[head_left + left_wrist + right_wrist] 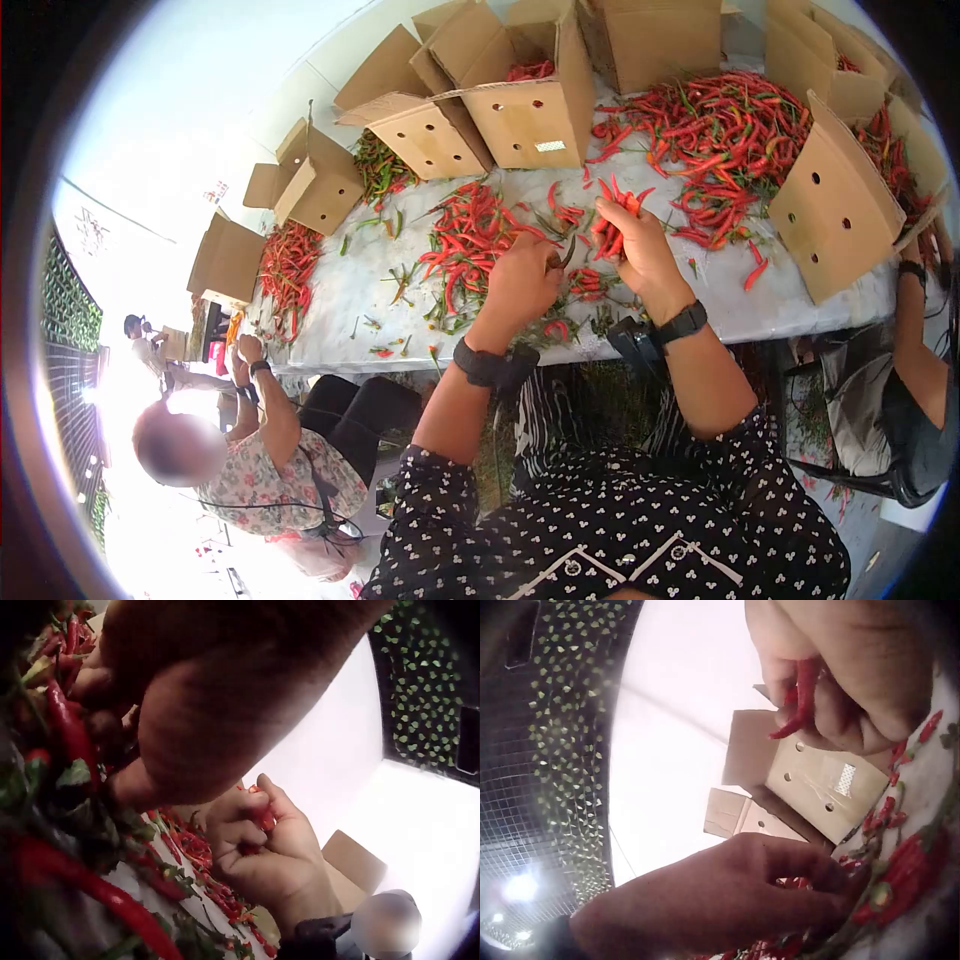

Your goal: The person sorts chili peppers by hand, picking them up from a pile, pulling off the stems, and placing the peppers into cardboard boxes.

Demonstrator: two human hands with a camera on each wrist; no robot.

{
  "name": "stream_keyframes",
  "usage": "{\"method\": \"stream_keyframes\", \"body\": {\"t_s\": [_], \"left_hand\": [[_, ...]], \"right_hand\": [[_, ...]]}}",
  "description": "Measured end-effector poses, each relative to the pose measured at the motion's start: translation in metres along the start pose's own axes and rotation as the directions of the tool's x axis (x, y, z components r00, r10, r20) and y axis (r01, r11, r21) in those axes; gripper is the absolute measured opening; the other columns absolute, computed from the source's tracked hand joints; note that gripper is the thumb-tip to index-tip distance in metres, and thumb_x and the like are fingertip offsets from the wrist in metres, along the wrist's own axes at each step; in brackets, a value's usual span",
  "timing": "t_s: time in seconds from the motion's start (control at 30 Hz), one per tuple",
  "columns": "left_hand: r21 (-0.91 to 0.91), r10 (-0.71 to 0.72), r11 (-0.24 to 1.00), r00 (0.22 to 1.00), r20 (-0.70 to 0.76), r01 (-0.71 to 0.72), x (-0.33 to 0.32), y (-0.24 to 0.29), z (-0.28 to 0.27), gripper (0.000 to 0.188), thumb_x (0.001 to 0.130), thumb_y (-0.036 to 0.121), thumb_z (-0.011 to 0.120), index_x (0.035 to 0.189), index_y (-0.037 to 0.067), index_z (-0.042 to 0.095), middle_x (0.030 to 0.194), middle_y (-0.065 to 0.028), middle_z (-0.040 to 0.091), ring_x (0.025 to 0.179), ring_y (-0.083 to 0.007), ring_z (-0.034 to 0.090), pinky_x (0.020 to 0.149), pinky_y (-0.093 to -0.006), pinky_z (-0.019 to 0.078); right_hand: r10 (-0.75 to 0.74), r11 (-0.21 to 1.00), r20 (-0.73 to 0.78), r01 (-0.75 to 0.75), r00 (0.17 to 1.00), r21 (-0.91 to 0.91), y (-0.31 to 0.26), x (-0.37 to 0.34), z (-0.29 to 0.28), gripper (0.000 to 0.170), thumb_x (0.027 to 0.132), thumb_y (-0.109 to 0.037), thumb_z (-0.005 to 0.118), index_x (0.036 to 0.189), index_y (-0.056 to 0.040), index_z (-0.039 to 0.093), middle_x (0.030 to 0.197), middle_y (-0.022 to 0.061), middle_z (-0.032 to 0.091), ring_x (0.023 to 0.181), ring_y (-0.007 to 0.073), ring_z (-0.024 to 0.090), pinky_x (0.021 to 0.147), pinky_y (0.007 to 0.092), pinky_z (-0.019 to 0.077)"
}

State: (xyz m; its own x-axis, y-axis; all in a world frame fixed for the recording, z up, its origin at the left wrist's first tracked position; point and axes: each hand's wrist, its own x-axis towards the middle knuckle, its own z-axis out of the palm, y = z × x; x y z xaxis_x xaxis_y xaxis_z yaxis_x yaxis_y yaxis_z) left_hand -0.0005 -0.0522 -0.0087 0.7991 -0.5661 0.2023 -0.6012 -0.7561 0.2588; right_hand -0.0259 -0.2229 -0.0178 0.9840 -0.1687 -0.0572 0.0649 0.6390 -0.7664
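Note:
A bunch of red chilies point(609, 236) is gripped in my right hand point(648, 250), fingers and thumb curled round it. To its left, my left hand point(524, 284) is bent over the near edge of a heap of red chilies point(465, 232) and pinches a dark curved piece point(570, 250). In the right wrist view a red chili point(805, 697) sticks out of my right hand point(855, 667), above my left hand point(720, 892). The left wrist view has my left hand point(127, 727) low among chilies, its fingertips partly hidden, and my right hand point(274, 859) beyond.
Cardboard boxes point(530, 120) line the back of the table point(350, 305). A large chili heap point(735, 130) lies at the back right, beside a tilted box point(835, 200). Scattered stems and chilies lie at the front. Other people sit at left point(290, 460) and right point(920, 380).

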Motion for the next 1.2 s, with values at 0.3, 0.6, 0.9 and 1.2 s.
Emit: {"method": "stream_keyframes", "body": {"t_s": [0.3,0.6,0.9,1.2], "left_hand": [[-0.569,-0.342,0.775,0.94,-0.012,0.274,-0.012,-0.042,-0.051,0.019,0.078,0.013,0.056,0.088,-0.004,0.055,0.07,-0.0154,0.063,0.065,-0.0217,0.062,0.059,-0.0322,0.0465],[-0.591,-0.279,0.659,0.882,0.381,0.464,-0.088,-0.035,-0.068,0.014,0.081,0.007,0.054,0.092,-0.001,0.054,0.07,-0.0042,0.06,0.056,-0.005,0.048,0.051,-0.0199,0.0387],[-0.765,0.051,0.645,0.997,0.052,0.007,-0.054,0.086,-0.058,0.017,0.079,0.0,0.057,0.096,0.0,0.055,0.079,-0.0047,0.061,0.064,-0.0061,0.054,0.054,-0.0205,0.0427],[-0.525,0.189,0.798,0.951,-0.246,-0.295,-0.02,0.111,-0.033,0.017,0.072,0.0,0.06,0.089,-0.001,0.059,0.083,-0.0116,0.059,0.068,-0.0187,0.059,0.06,-0.0272,0.0472]], "right_hand": [[0.034,0.997,-0.09,-0.028,0.995,0.067,0.0,-0.002,0.007,0.014,0.081,-0.019,0.063,0.086,-0.0082,0.057,0.068,-0.0002,0.058,0.055,0.0096,0.056,0.043,0.0211,0.0381],[0.041,0.999,-0.014,-0.041,0.999,-0.002,-0.001,0.0,0.002,0.012,0.081,-0.018,0.063,0.082,-0.0077,0.057,0.065,0.0011,0.057,0.054,0.0106,0.055,0.044,0.0224,0.0387],[0.032,0.999,-0.06,-0.034,0.998,-0.04,0.011,0.011,-0.005,0.014,0.078,-0.021,0.065,0.081,-0.0086,0.058,0.062,0.003,0.057,0.05,0.0109,0.052,0.044,0.0232,0.0361],[0.005,1.0,-0.111,-0.004,0.994,0.015,-0.011,0.014,-0.019,0.015,0.079,-0.022,0.063,0.081,-0.0085,0.059,0.064,0.0016,0.058,0.051,0.0089,0.051,0.044,0.0225,0.0356]]}}
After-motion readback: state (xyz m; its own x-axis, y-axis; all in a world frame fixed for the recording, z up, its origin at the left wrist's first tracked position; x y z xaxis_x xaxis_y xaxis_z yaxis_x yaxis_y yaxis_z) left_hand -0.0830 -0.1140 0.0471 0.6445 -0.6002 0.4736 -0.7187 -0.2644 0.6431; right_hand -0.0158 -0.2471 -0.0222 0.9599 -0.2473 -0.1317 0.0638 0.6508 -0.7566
